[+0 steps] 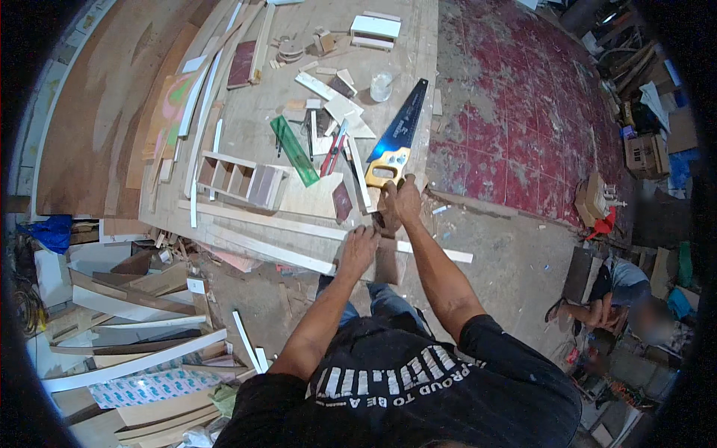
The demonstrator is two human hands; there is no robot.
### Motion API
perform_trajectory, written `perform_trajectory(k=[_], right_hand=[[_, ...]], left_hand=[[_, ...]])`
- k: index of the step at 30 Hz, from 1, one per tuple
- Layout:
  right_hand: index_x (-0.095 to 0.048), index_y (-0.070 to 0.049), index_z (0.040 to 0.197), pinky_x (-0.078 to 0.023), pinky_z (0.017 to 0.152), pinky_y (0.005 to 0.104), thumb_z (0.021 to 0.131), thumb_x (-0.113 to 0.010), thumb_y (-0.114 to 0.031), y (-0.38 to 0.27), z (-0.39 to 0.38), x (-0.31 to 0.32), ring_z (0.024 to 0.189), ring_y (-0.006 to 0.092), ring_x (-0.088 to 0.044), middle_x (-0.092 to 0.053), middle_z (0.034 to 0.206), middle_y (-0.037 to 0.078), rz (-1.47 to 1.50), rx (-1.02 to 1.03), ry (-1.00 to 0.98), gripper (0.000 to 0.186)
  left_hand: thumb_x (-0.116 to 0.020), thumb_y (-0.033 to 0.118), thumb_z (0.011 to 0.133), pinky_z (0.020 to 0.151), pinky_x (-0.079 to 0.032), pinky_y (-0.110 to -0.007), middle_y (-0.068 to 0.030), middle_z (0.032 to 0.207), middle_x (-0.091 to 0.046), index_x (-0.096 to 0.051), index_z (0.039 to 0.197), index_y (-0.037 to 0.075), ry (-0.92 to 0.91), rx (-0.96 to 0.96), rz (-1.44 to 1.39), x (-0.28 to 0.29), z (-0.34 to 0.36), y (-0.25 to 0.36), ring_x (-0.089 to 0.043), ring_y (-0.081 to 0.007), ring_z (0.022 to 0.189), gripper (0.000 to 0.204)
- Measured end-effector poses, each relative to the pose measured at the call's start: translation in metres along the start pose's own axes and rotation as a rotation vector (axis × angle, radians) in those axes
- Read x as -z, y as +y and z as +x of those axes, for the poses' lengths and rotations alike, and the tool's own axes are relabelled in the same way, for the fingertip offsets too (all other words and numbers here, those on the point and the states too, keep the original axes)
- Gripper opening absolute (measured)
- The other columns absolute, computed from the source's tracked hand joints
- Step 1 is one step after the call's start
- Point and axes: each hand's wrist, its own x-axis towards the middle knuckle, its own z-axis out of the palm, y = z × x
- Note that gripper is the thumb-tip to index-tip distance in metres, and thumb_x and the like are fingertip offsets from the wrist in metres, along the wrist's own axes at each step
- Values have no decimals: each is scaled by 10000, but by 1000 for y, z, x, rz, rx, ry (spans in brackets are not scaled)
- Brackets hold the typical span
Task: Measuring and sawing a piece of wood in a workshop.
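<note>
My left hand [359, 252] lies palm down at the near edge of the wooden worktable, on a long pale wood strip [284, 222], fingers stretched forward. Just right of it, my right hand [404, 200] is closed, its fingers curled downward; whatever they hold is hidden. Beyond that hand lies a handsaw [399, 131] with a blue-dark blade and a yellow handle, the handle end almost against my fingers. Left of the saw are a narrow white strip [358, 173], a red utility knife [334, 149] and a green translucent ruler [294, 150].
A small wooden compartment box [240, 181] stands on the left. Wood offcuts, a white cup [381, 86] and a small white-topped piece [376, 30] sit farther back. Scrap boards [142, 328] pile up at lower left. Another person [616, 291] crouches at right, near a cardboard box [646, 153].
</note>
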Motion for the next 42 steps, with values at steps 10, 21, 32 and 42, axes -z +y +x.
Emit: perform_trajectory(k=[10,21,32,42], right_hand=[[-643,57,938,-538,791,478,764,-727,-365,14,39,-17,871,381,-699,-699,916,261,98,-304,125,464],[-564,3,1101,-491,601,283,914,-663,-71,69,-23,110,679,124,-614,-647,810,60,1052,-227,182,224],[-472,-14,1435,-479,851,293,888,-695,-152,75,-236,199,964,161,-600,-632,1132,117,687,-373,112,606],[-558,49,1329,-497,849,274,944,-635,-156,11,-326,114,956,130,-617,-691,1063,128,595,-330,441,443]], left_hand=[[-576,188,906,988,-424,-454,-132,1150,-596,-651,1128,53,-50,54,-6,-4,-12,18,-532,-307,1141,271],[-640,194,871,987,-404,-463,-123,1179,-588,-639,1161,75,-48,-19,44,-14,1,7,-514,-305,1182,314],[-679,227,867,1021,-354,-491,-149,1267,-505,-587,1237,61,57,-188,-87,-15,6,46,-435,-343,1231,416],[-654,217,879,1054,-288,-511,-144,1350,-451,-580,1254,84,12,-165,-157,-39,6,36,-374,-348,1291,405]])
